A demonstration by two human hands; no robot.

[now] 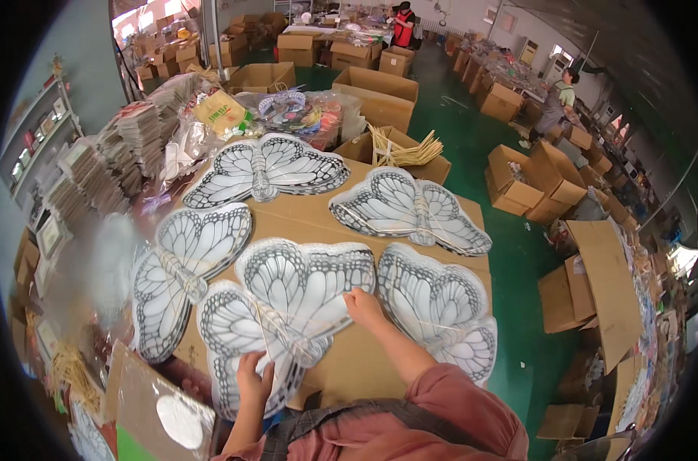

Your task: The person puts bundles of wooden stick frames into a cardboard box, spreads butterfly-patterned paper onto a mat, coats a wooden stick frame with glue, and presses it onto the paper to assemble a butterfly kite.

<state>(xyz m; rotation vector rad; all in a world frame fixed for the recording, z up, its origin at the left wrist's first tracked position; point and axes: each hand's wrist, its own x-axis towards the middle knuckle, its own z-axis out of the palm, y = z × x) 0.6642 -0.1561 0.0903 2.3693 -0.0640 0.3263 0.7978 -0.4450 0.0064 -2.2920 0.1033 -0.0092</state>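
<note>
A black-and-white butterfly cutout [295, 284] lies on the cardboard in front of me, overlapping another at its lower left. My right hand [362, 309] is closed at the right wing's edge; what its fingers grip, if anything, is too small to make out. My left hand [253, 380] rests on the lower left wing, thumb and fingers apart. A thin pale stick [261, 326] lies across the wing just above it. More such cutouts surround this one: a left butterfly [184, 269], a far butterfly [261, 165], a far-right butterfly [414, 209] and a right butterfly [437, 307].
Under the butterflies is a cardboard sheet [287, 219]. At the lower left, a board [138, 396] bears a round white patch [185, 421]. An open carton [433, 165] holds pale sticks [403, 147] beyond the work surface. Stacked flat pieces [95, 177] stand left; two people work farther off.
</note>
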